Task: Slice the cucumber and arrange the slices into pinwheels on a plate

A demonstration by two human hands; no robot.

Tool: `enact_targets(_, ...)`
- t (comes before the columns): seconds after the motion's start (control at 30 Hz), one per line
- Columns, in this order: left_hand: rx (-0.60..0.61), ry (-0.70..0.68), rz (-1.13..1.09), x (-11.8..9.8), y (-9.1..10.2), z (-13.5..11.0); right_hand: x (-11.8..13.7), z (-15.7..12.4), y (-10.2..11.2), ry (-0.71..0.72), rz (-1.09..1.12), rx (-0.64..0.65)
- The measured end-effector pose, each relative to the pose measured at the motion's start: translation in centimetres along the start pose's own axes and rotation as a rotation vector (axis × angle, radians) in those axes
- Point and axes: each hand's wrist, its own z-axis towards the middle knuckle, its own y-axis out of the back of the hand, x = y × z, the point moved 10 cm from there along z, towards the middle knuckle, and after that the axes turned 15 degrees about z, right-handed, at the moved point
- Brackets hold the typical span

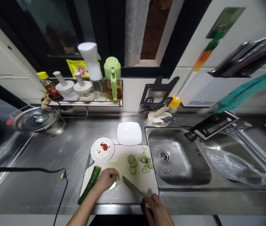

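While the left hand [108,179] pinches a cucumber slice [117,178] at lower centre of the frame, the right hand [155,207] grips a knife [133,189] nearby, which could skid on the wet-looking cutting board [114,197] and nick the left hand.

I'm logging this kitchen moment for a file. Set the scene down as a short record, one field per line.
Left hand: the left hand, fingertips at a cucumber slice; grip unclear
Right hand: the right hand, gripping a kitchen knife, blade pointing toward the left hand
Surface: cutting board
Uncut: long cucumber piece, on the board's left side
Cut: two groups of cucumber slices, on the right half
Plates: round plate holding red bits; squarish white plate beyond the board
Right of board: steel sink
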Motion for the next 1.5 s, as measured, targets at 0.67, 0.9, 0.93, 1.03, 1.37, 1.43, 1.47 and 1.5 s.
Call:
enact_targets(0.67,-0.055,0.05,0.135,0.4,0.8,-0.8,0.1,0.2,-0.9,-0.014,0.007,-0.007)
enact_targets(0.9,-0.016,-0.045,0.226,-2.2,0.7,0.4,0.2,0.1,-1.0,-0.03,0.004,0.0)
enact_targets(0.93,0.0,-0.056,0.216,-2.4,0.6,0.5,0.2,0.1,-1.0,-0.028,0.009,0.0)
enact_targets(1.03,0.031,-0.085,0.181,-2.6,0.5,0.6,0.3,0.1,-0.9,-0.025,0.024,-0.004)
enact_targets(1.37,-0.02,0.087,-0.04,0.7,-0.2,0.7,-0.1,0.2,-0.9,-0.084,0.044,0.022)
enact_targets(1.43,-0.038,0.134,-0.075,1.4,-0.6,0.6,-0.1,0.2,-0.9,-0.09,0.034,0.025)
enact_targets(1.47,-0.047,0.15,-0.086,1.6,-0.8,0.5,-0.1,0.2,-0.9,-0.09,0.032,0.029)
enact_targets(1.5,-0.057,0.161,-0.091,1.8,-0.9,0.4,-0.1,0.2,-0.9,-0.09,0.03,0.033)
